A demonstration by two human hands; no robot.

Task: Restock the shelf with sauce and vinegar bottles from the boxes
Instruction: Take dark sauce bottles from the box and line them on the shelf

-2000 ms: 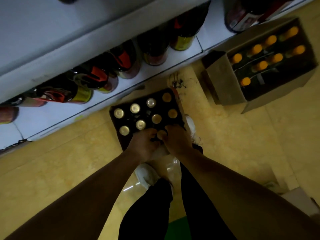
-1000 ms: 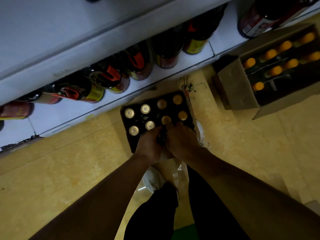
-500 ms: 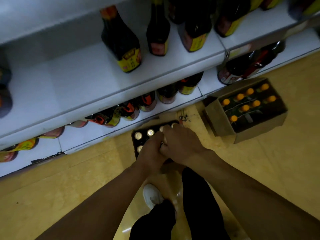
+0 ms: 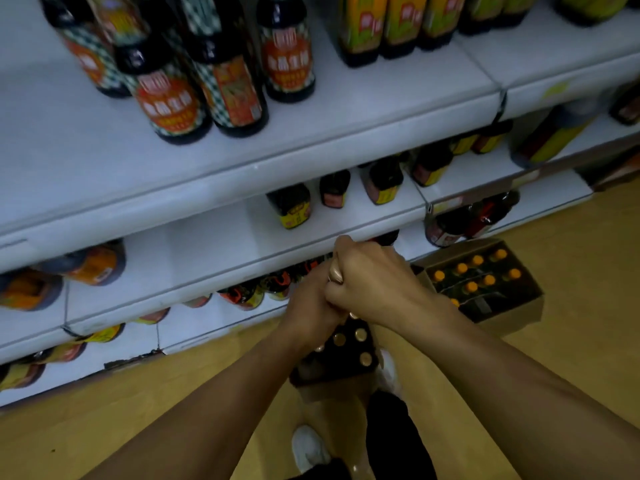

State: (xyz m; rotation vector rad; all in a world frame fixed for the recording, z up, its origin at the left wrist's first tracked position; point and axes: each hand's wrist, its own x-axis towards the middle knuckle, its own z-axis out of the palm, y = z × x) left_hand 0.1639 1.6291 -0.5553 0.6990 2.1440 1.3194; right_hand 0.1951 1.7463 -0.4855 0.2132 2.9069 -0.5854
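both hands clasped together above the dark box (whatever they grip is hidden).

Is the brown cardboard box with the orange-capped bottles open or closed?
Open. The brown cardboard box has its top flap folded back, and the orange caps of upright bottles show inside.

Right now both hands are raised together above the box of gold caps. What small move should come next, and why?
Probably carry the hands forward to the bare stretch of the middle shelf. The left hand and right hand are curled close together above the box, and a gold cap shows between them, so a bottle seems lifted, though its body is hidden.
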